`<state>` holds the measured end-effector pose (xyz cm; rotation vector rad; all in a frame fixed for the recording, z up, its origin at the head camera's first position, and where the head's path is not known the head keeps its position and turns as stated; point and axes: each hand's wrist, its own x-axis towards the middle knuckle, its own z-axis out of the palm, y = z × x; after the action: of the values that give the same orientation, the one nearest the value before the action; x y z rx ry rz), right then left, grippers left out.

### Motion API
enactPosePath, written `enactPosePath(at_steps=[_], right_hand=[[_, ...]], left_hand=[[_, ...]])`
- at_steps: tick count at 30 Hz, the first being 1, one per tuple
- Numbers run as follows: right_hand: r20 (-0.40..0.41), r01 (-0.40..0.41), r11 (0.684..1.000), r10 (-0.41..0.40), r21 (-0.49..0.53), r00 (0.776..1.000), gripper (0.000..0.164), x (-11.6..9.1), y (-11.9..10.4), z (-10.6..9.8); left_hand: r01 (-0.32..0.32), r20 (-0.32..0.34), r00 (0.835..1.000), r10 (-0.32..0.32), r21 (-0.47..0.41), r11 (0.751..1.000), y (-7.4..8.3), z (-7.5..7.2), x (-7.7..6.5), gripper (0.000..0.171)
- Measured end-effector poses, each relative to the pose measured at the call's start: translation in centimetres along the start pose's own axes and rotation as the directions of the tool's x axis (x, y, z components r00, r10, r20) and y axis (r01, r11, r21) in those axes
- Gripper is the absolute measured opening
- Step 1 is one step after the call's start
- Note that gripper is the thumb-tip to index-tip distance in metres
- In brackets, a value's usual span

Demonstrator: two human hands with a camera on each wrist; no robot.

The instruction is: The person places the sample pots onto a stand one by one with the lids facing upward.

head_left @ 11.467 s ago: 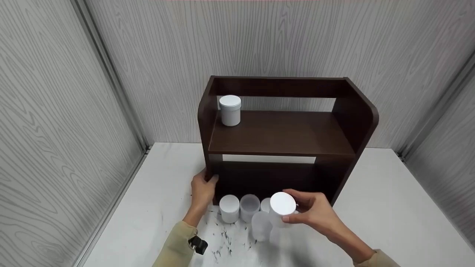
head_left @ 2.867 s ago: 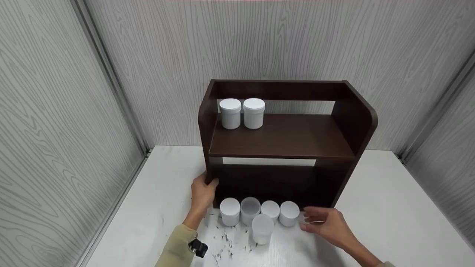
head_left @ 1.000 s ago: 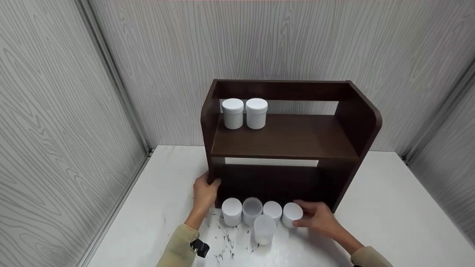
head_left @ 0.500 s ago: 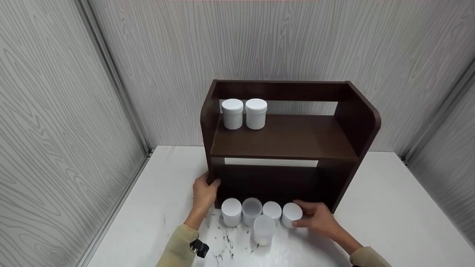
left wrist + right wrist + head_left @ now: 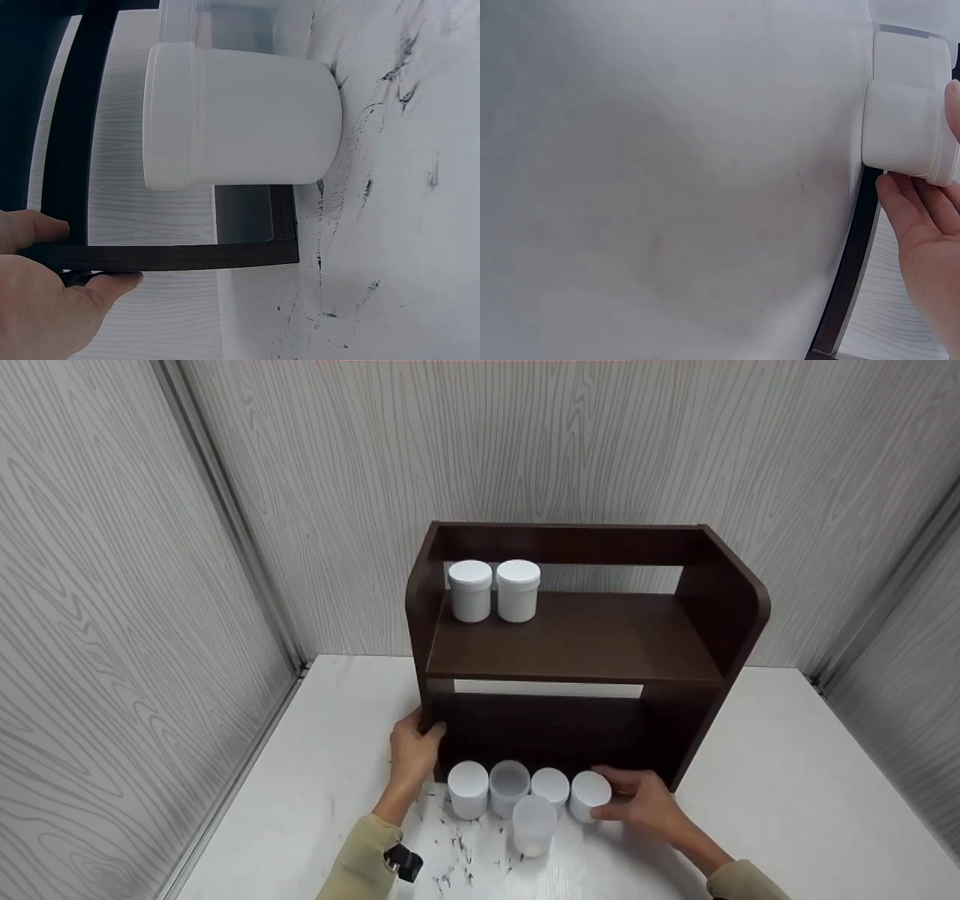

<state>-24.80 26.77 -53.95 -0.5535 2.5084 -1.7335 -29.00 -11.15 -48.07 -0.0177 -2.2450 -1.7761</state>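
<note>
In the head view my left hand (image 5: 414, 750) grips the left side panel of a dark brown two-tier shelf (image 5: 574, 637); the left wrist view shows thumb and fingers on either side of the panel edge. My right hand (image 5: 641, 801) holds the rightmost white lidded jar (image 5: 591, 795) between thumb and fingers, upright on the table. To its left stand another white jar (image 5: 550, 786), a translucent frosted cup (image 5: 509, 787) and a white jar (image 5: 469, 789). A second frosted cup (image 5: 534, 825) sits in front of the row. Two white jars (image 5: 471, 591) stand on the upper tier.
A white table (image 5: 345, 705) with dark scuff marks (image 5: 459, 847) carries everything. Grey wood-grain panels (image 5: 562, 442) enclose it behind and on both sides. The shelf's right side panel (image 5: 720, 585) rises to the right of the right hand.
Since the oldest frame a second jar has appeared on the upper tier. The right hand, then holding a raised white jar, now holds the rightmost one on the table. The left hand keeps its grip.
</note>
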Motion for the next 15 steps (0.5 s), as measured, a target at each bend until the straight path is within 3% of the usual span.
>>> enactPosePath(at_steps=[15], right_hand=[[-0.003, -0.039, 0.998, 0.039, 0.044, 0.999, 0.069, -0.47, -0.65, 0.08]], left_hand=[[0.000, -0.005, 1.000, 0.000, 0.032, 0.999, -0.01, -0.04, -0.01, 0.045]])
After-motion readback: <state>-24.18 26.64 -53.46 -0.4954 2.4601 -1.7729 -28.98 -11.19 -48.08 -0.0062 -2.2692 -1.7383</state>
